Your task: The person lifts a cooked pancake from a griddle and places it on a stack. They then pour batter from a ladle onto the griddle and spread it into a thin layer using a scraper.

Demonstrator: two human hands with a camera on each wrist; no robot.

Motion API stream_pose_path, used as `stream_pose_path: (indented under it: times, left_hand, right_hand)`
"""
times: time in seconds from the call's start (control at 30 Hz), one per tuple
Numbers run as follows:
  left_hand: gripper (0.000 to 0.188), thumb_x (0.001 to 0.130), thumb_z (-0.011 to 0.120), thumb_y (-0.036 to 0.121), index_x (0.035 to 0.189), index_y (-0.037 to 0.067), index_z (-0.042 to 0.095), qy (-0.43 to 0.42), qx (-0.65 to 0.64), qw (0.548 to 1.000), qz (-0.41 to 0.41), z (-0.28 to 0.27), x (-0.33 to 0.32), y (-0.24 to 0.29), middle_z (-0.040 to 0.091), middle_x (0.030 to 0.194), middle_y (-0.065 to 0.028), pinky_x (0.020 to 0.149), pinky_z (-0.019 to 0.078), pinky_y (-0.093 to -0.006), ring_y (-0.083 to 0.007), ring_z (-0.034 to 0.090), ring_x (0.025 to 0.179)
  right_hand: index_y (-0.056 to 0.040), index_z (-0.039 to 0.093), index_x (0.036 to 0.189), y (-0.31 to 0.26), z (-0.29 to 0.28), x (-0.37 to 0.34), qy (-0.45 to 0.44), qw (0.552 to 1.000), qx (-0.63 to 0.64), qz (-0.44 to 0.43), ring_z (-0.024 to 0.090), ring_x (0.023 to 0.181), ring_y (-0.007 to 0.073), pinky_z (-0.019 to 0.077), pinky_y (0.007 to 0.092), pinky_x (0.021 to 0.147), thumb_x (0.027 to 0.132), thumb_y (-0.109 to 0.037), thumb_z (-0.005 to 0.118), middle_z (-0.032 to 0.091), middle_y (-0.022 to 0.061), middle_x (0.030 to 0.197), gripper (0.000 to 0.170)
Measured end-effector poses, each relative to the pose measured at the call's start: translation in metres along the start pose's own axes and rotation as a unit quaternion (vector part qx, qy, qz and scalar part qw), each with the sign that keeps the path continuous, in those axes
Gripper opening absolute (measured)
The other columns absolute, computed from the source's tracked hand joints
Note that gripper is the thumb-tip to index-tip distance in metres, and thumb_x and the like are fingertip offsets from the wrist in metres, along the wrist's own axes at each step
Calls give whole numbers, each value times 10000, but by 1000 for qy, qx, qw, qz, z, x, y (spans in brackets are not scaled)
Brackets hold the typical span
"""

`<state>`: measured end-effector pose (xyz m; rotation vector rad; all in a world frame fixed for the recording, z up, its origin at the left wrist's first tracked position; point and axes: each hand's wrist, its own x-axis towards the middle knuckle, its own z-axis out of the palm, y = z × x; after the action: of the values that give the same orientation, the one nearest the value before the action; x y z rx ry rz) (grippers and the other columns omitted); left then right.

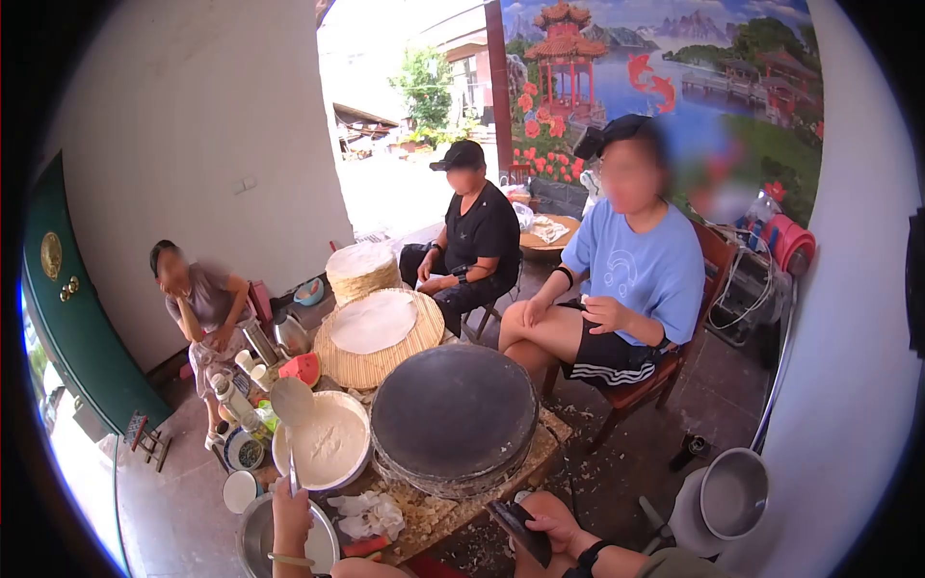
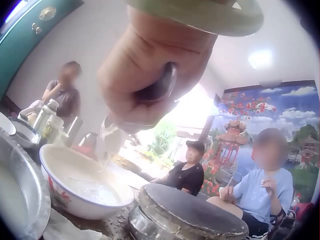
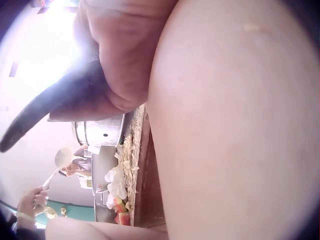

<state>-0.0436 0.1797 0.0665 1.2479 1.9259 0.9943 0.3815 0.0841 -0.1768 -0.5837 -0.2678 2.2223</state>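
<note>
My left hand (image 1: 291, 518) grips the handle of a ladle (image 1: 292, 401), its round bowl raised over a basin of pale batter (image 1: 362, 424). In the left wrist view the fingers of that hand (image 2: 150, 85) curl round the handle end, and batter trails from the ladle toward the basin. A round black griddle (image 1: 453, 409) stands right of the basin, its top bare. My right hand (image 1: 561, 528) holds a dark, flat, curved-edged scraper (image 1: 520, 530) low by my knee, in front of the griddle. The right wrist view shows the scraper (image 3: 50, 102) jutting out from the fingers.
Behind the griddle, a pale flatbread (image 1: 374, 321) lies on a round straw mat (image 1: 434, 332), near a tall stack of flatbreads (image 1: 362, 272). A metal pot (image 1: 252, 539), crumpled white plastic (image 1: 368, 515) and crumbs lie near my left hand. Three people sit around; a steel bowl (image 1: 734, 493) stands right.
</note>
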Motion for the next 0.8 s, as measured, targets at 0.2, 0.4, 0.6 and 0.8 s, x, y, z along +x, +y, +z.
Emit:
stream_pose_path:
  times: [0.2, 0.4, 0.6, 0.8]
  left_hand:
    - [409, 759, 510, 133, 1150, 30, 445, 73, 244, 958, 134, 11, -14, -4, 577, 933, -277, 780, 418, -500, -443, 547, 870]
    - [384, 785, 491, 157, 1121, -17, 422, 50, 126, 987, 83, 21, -11, -7, 558, 947, -302, 784, 409, -502, -463, 528, 891]
    - [329, 779, 489, 154, 1023, -65, 462, -9, 108, 994, -2, 32, 36, -49, 557, 920, -310, 738, 439, -466, -445, 549, 861]
    - [42, 855, 441, 91, 865, 56, 420, -114, -216, 956, -161, 8, 12, -1, 449, 628, -17, 357, 353, -228, -77, 390, 439]
  right_hand:
    - [-18, 482, 1173, -6, 40, -6, 21, 999, -33, -27, 598, 904, 173, 485, 273, 779, 850, -195, 543, 596, 86, 1028, 374]
    - [-17, 473, 1196, -7, 50, -6, 15, 999, -39, -12, 567, 993, 208, 450, 312, 872, 818, -192, 547, 576, 103, 1078, 422]
    - [-24, 498, 1164, -9, 92, -15, 53, 997, -63, -2, 562, 996, 225, 431, 348, 904, 791, -219, 565, 585, 103, 1056, 426]
    - [-29, 517, 1132, -10, 89, -11, 67, 994, -84, -1, 565, 974, 243, 433, 363, 885, 764, -273, 577, 589, 111, 1040, 445]
